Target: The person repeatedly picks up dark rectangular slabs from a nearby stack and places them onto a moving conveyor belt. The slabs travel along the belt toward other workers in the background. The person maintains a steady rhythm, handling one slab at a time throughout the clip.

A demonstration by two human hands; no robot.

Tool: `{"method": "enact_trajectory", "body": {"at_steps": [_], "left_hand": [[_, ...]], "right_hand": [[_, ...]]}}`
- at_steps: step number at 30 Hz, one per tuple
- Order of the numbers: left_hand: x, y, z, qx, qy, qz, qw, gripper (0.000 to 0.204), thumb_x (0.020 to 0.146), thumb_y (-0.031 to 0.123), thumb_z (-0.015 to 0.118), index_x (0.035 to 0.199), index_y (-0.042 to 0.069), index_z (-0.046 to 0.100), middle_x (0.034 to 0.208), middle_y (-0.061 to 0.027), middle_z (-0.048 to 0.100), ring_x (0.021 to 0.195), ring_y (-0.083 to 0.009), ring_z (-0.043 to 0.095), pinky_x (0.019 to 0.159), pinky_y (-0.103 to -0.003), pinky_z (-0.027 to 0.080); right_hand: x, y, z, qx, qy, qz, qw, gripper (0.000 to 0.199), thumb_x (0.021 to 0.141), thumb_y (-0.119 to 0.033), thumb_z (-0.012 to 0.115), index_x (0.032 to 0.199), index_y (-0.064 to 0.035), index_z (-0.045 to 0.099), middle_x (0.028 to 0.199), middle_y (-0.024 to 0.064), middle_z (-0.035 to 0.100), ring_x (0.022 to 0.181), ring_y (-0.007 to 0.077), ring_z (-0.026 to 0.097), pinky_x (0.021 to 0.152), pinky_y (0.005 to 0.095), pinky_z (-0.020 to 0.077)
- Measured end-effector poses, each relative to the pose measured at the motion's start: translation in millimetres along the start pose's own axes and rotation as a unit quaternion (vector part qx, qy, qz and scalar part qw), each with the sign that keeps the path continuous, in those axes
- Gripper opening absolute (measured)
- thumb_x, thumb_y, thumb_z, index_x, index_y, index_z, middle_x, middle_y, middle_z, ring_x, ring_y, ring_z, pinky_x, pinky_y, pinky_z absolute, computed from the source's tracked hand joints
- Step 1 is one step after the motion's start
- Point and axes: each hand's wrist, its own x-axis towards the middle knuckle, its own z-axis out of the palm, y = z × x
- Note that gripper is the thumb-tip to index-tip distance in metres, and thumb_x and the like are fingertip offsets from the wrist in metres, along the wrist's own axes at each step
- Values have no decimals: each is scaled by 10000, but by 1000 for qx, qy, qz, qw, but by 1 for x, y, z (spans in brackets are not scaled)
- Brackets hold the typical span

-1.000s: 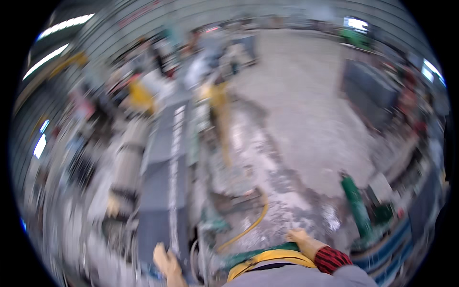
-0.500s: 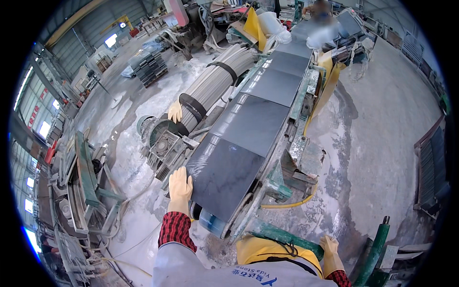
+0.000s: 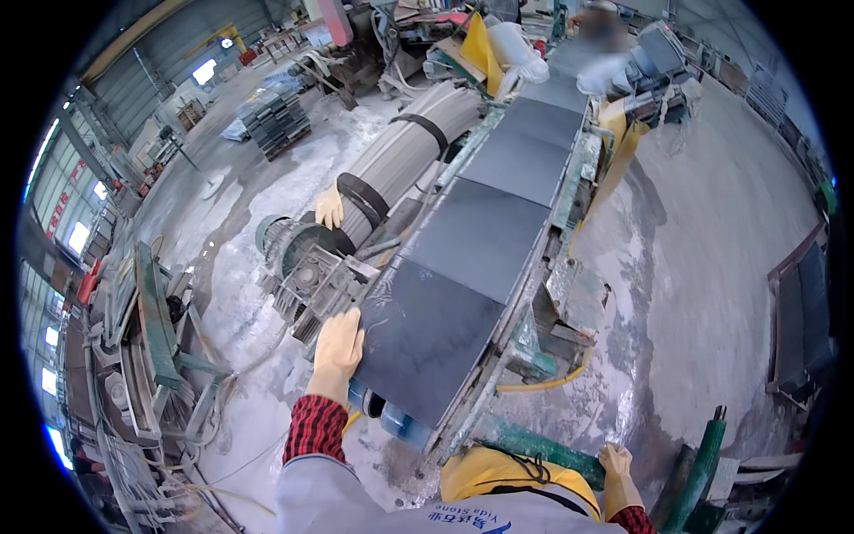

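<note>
I look down through a round fisheye view in a stone workshop. My left hand (image 3: 336,347), in a cream rubber glove, has its fingers straight and close together at the left edge of a dark grey, rectangular stone slab (image 3: 431,338); it appears to touch that edge and is not wrapped around anything. This slab lies flat, nearest to me, at the near end of a long conveyor line. Beyond it, a second dark slab (image 3: 480,233) and more slabs run away in a row towards the upper right.

My right hand (image 3: 617,467), gloved in the same cream rubber, is at lower right with its fingers curled, just beside the end of a green metal tube (image 3: 543,448); I cannot tell whether it grips the tube. A red-and-black checked cuff (image 3: 316,427) shows at my left wrist, and a yellow apron (image 3: 480,470) at my waist.

Left of the conveyor, a loose cream glove (image 3: 329,207) lies against a thick pale bundle (image 3: 400,147) bound with black straps, near a dusty motor (image 3: 307,271).
</note>
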Motion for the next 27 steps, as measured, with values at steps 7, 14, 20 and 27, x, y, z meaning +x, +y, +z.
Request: {"method": "enact_trajectory", "body": {"at_steps": [7, 14, 20, 27], "left_hand": [[-103, -26, -3, -34, 46, -69, 996, 464, 889, 140, 595, 1319, 5, 481, 1073, -209, 611, 1031, -407, 570, 903, -466, 455], [-164, 46, 77, -764, 167, -454, 427, 294, 957, 168, 631, 1224, 117, 517, 886, -9, 578, 767, -145, 610, 680, -298, 518], [-120, 60, 75, -775, 91, -502, 373, 183, 968, 255, 622, 1096, 148, 547, 858, 11, 542, 764, -134, 562, 613, -301, 432], [-82, 106, -49, -842, 177, -317, 399, 447, 990, 232, 592, 1350, -2, 470, 1326, -164, 583, 1211, -353, 573, 1044, -502, 472]], "right_hand": [[32, 24, -9, 14, -92, 16, 996, 278, 924, -132, 599, 1106, 75, 629, 831, 126, 644, 620, 170, 592, 520, 260, 474], [7, -5, 25, -52, 4, 24, 998, 265, 912, -132, 619, 1084, 70, 625, 846, 157, 671, 664, 207, 653, 536, 284, 517], [47, 26, 7, 23, -62, 48, 997, 270, 929, -128, 624, 1123, 57, 603, 820, 142, 666, 642, 212, 647, 529, 289, 517], [-23, -23, 30, 69, -40, 95, 992, 222, 969, -161, 603, 1146, -35, 555, 821, 117, 636, 616, 221, 628, 507, 290, 518]]}}
